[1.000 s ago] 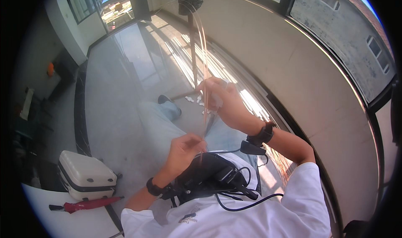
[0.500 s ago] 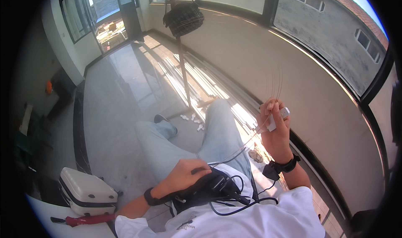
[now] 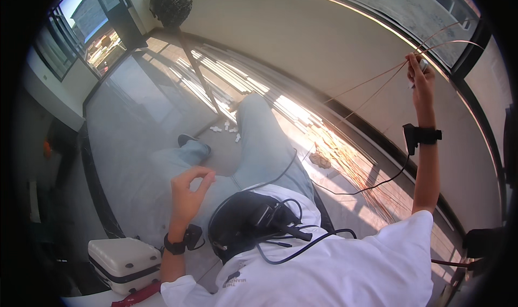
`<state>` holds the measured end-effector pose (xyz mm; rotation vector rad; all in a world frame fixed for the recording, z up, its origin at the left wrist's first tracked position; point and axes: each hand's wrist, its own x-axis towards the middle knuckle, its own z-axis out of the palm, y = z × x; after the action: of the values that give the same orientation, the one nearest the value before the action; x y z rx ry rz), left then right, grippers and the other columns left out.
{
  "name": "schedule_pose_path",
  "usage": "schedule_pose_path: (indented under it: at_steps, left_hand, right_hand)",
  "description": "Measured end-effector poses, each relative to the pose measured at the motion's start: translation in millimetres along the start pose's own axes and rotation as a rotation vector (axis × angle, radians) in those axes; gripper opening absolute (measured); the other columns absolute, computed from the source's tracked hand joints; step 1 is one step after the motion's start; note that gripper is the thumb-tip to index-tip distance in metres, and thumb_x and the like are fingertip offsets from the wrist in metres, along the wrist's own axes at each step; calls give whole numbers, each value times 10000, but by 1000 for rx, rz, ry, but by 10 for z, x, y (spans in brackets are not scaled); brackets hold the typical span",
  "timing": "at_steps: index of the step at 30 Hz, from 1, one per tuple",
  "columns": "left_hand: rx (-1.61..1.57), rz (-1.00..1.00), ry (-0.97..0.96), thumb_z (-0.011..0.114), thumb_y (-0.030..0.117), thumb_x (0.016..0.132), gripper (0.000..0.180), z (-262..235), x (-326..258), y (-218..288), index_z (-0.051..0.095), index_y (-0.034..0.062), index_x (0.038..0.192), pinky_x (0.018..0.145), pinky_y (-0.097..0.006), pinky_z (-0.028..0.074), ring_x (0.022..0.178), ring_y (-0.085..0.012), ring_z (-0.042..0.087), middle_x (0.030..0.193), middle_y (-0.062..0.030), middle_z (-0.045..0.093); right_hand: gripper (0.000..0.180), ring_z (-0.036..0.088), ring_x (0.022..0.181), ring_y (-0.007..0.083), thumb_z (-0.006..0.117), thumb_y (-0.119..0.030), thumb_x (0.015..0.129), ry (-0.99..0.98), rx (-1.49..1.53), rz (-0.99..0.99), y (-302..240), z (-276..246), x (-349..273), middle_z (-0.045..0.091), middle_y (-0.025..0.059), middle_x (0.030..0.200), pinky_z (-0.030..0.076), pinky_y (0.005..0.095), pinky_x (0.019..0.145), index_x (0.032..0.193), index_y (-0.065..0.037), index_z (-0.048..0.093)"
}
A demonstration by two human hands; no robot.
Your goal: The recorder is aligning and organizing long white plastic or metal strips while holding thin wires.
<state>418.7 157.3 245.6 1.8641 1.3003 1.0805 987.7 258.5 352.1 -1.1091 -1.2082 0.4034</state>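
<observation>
"Along the sunlit grey floor [image 3: 121, 129] lie white strips [image 3: 232, 76]. Where are the thin copper-coloured strands [image 3: 458, 41]?"

"Near the dark-framed window [image 3: 372, 7], in the grasping fingers of the right hand [image 3: 421, 74]. The left hand [image 3: 186, 196] curls loosely, released."

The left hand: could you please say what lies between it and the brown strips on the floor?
In the head view, the right leg, a black cable on its thigh and a brownish lump separate the left hand from the strips.
</observation>
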Motion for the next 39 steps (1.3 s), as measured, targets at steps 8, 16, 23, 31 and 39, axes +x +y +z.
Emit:
schedule_pose_path:
  at_steps: [8,16,23,31,39]
  left_hand:
    - [34,-266,224,582,112,944,168,-447,-457,-975,621,-29,861,705,-250,491,714,-107,607,746,-45,621]
    - [-113,-398,338,578,141,951,173,-569,-676,-1635,625,-4,870,685,-240,500,682,-95,593,745,-30,619]
    - [-176,-472,365,586,152,950,163,-475,-738,-1708,627,10,881,694,-237,500,696,-95,596,768,-36,637]
    - [-209,-509,392,566,151,957,162,-408,-739,-1664,630,11,907,672,-225,452,693,-97,579,761,-35,624]
    - [-95,-468,536,543,132,963,165,-264,-703,-1590,634,5,909,644,-215,418,687,-86,558,738,-17,603]
  right_hand:
    - [41,613,733,344,596,-76,796,-151,-1151,-149,1570,-827,-1002,625,115,783,479,424,645,807,-43,619]
    - [87,660,803,318,579,-73,778,-435,-1541,131,2884,-1413,-2582,657,93,866,527,425,666,772,-86,665]
    - [83,672,794,288,597,-41,744,-412,-1637,178,3130,-1678,-3264,656,105,826,525,405,667,728,-86,665]
    - [85,662,790,283,616,-55,748,-367,-1689,288,3052,-2062,-3541,655,94,823,528,397,699,726,-97,686]
    - [92,665,794,282,610,-74,767,-334,-1698,312,3075,-2119,-3669,648,104,812,533,391,695,716,-89,686]
